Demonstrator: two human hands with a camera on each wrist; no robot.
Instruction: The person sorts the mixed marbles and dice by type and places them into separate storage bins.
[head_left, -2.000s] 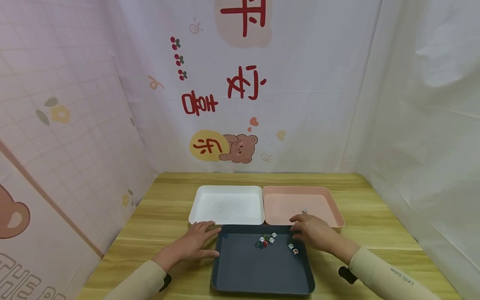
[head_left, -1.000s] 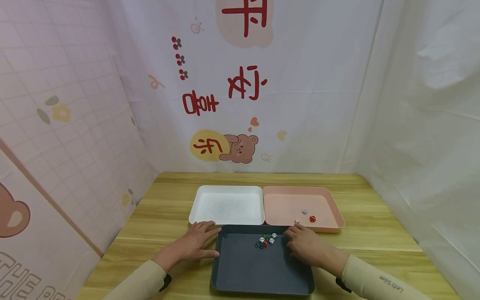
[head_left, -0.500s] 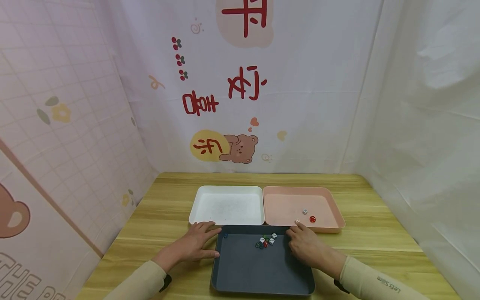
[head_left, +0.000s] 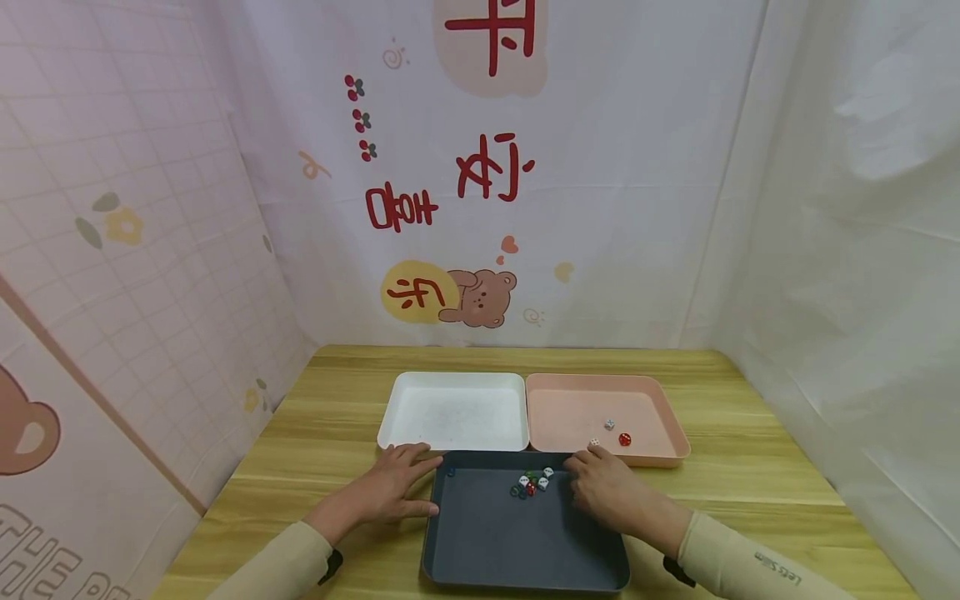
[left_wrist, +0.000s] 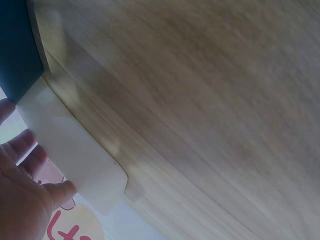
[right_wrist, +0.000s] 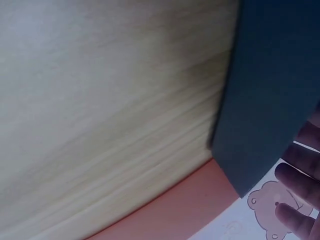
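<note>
In the head view my left hand (head_left: 393, 483) rests at the left rim of the dark grey tray (head_left: 517, 542), its fingers spread and nothing in its grasp. My right hand (head_left: 603, 490) reaches over that tray's right side with fingers bent down; their tips are hidden, so any held die cannot be seen. Left of it lies a cluster of white dice (head_left: 543, 483), a red die (head_left: 531, 488) and small dark green pieces (head_left: 516, 491). A small blue piece (head_left: 452, 472) sits in the far left corner. The left wrist view shows spread left fingers (left_wrist: 60, 194).
Behind the dark tray stand a white tray (head_left: 457, 408) and a pink tray (head_left: 570, 400), side by side on the wooden table (head_left: 352, 375). The pink one holds a red die (head_left: 625, 439) and two pale dice (head_left: 609, 424). A printed cloth hangs behind.
My right hand has moved slightly left and lower over the two dice at the right, now out of sight. A red and a pale die have come into view in the pink tray. My left hand stays put.
</note>
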